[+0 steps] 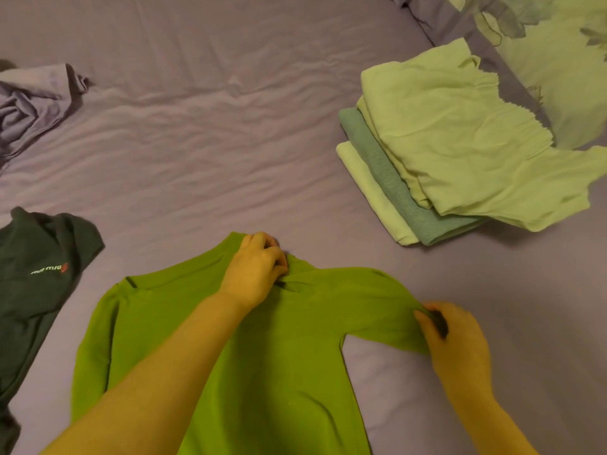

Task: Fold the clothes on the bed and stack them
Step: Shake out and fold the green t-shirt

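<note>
- Step in hand: laying out and squaring the bright green long-sleeved high-neck knit top on the mauve bed sheet; it lies flat at 6 o'clock, collar pointing to 12. No fold made on its body yet, by my reading.
- My left hand sits at the collar, fingers curled and clamped on the neck fabric, which bunches under my knuckles.
- My right hand is out at 4 o'clock, thumb and fingers pinching the end of the right sleeve and drawing it taut outward.
- Left sleeve already lies turned down along the body at 8 o'clock.
- Folded stack of pale green and teal garments sits at 2 o'clock, well apart from the top; this is where the top should end up.
- Dark green shirt with a small white and red logo lies unfolded at 9 o'clock; a crumpled mauve cloth at 10 o'clock.
- Patterned green and mauve pillow at 1 o'clock, just behind the stack.
- Next move, my guess: carry the right sleeve across the chest, keep the collar pinned so the body doesn't slide, then fold hem up toward the neck.
- Thin knit likely wrinkles if pulled unevenly.
</note>
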Demonstrator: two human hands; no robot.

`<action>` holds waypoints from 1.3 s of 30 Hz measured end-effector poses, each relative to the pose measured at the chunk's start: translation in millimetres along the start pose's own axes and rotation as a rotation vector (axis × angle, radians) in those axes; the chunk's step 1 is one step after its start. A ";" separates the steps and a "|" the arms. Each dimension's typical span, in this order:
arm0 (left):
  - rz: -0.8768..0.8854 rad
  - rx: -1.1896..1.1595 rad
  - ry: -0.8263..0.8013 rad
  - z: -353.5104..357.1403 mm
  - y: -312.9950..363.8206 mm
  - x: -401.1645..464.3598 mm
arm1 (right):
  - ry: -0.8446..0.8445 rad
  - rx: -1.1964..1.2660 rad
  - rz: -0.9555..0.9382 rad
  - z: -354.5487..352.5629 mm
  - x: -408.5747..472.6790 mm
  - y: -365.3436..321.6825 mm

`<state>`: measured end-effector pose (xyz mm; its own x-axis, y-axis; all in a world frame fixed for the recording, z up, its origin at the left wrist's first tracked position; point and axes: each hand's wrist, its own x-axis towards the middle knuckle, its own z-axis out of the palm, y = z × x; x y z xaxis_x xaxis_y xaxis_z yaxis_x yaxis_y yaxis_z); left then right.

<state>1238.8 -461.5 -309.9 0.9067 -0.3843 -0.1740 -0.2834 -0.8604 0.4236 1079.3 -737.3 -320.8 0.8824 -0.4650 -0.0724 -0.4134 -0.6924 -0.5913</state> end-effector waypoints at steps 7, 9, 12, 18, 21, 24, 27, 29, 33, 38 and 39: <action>0.068 0.083 -0.194 -8.4 -4.9 10.9 | -0.079 -0.069 -0.238 -5.6 7.3 10.9; 0.087 0.090 -0.200 -7.3 -7.9 8.6 | -0.123 -0.124 -0.287 -0.8 8.5 15.7; 0.129 0.161 -0.202 -6.3 -9.4 6.8 | -0.109 -0.131 -0.250 2.6 9.8 15.1; 0.090 0.121 -0.216 -15.0 1.1 11.7 | -0.172 -0.001 -0.044 -5.5 16.1 6.2; -0.068 -0.068 -0.162 -32.6 8.5 24.0 | -0.126 0.162 0.059 -11.5 18.8 -0.8; -0.174 -0.069 -0.157 -39.8 8.5 36.8 | -0.104 0.298 0.087 -16.1 19.9 -11.0; -0.105 0.014 -0.270 -32.1 4.8 39.9 | -0.144 0.143 -0.059 -12.8 21.5 -11.4; -0.110 -0.021 -0.180 -24.8 3.4 41.8 | -0.146 0.056 -0.097 -8.1 21.4 -8.0; -0.154 -0.159 0.039 -26.7 19.7 60.8 | -0.049 0.122 0.068 -7.9 23.5 -4.5; -0.071 0.211 0.023 -11.1 26.1 80.6 | -0.026 -0.003 0.037 -2.4 24.3 -5.8; -0.055 0.327 -0.016 -5.0 25.7 81.6 | -0.067 -0.075 0.010 2.5 23.6 -2.5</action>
<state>1307.1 -513.3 -308.8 0.9192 -0.3370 -0.2036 -0.3216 -0.9410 0.1056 1101.8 -745.2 -323.1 0.8903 -0.4356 -0.1328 -0.4354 -0.7285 -0.5289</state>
